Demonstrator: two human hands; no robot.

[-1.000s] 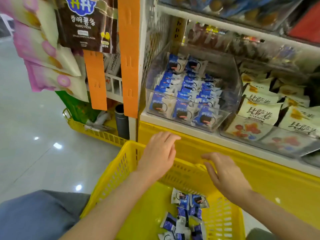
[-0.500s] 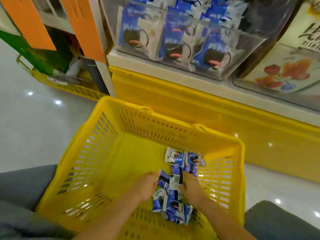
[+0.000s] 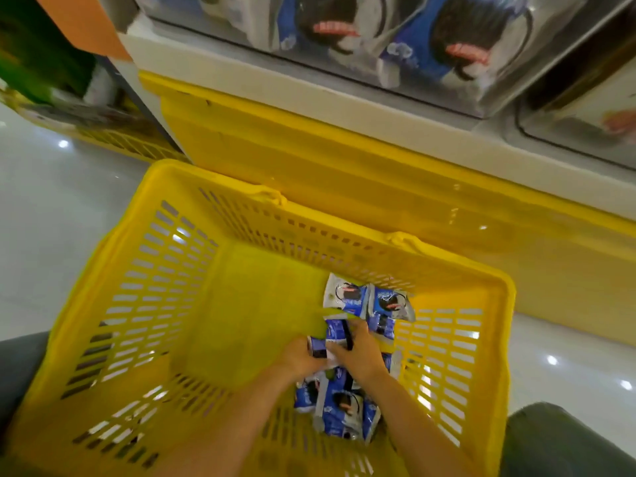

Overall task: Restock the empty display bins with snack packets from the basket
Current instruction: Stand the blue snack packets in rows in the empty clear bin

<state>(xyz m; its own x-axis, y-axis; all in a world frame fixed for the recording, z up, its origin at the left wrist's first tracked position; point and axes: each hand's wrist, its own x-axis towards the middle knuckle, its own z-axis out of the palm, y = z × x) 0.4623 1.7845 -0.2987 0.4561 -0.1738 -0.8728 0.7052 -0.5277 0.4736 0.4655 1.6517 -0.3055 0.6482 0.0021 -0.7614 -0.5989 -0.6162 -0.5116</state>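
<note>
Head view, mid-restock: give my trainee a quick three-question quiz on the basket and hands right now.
1. True or false: the left hand and right hand are both inside the yellow basket.
2. The snack packets lie in the basket's: A) left half, B) right half, C) whole floor, evenly spread.
3. Fill in: the clear bin above the basket holds packets printed mainly white and ___.
Key: 1 true; 2 B; 3 blue.
</note>
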